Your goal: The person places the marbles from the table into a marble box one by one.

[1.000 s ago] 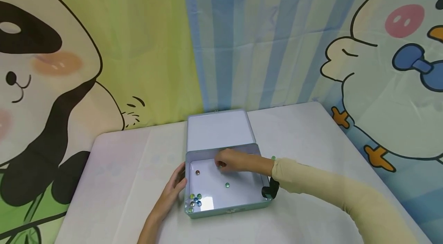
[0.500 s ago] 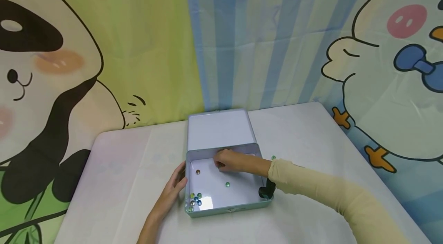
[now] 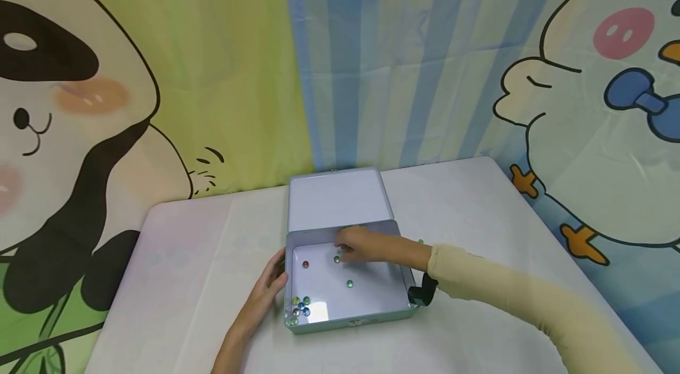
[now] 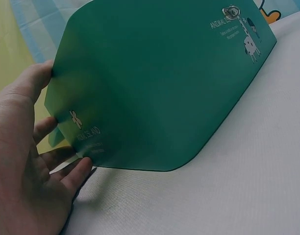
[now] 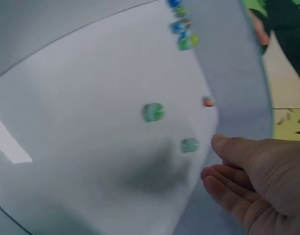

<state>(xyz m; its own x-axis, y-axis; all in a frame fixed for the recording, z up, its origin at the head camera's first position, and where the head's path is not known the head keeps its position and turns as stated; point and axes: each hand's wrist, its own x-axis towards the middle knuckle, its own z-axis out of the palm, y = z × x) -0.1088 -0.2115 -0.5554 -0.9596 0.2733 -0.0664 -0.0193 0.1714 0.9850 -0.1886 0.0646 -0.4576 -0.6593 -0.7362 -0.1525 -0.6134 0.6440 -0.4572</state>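
A shallow green tin box (image 3: 319, 330) with a white interior lies on the table, its lid (image 3: 337, 200) folded back. My left hand (image 3: 261, 291) rests against the box's left wall; in the left wrist view its thumb and fingertips touch the green outside. My right hand (image 3: 361, 244) hovers inside the box near the back, thumb and fingers slightly bent, holding nothing visible. Just off its fingertips sits a green marble (image 3: 337, 259). Another green marble (image 3: 349, 284) lies mid-floor, and a reddish-brown marble (image 3: 305, 265) is toward the left wall.
Several green, yellow and blue marbles (image 3: 300, 306) cluster in the box's front left corner. One green marble (image 3: 421, 241) lies outside on the white tabletop (image 3: 451, 209), right of the box. A cartoon-printed curtain (image 3: 372, 67) stands behind the table.
My right hand's fingers have loosened and moved slightly right. A green marble, earlier hidden by that hand, now shows beside the fingertips. The left hand stays against the box.
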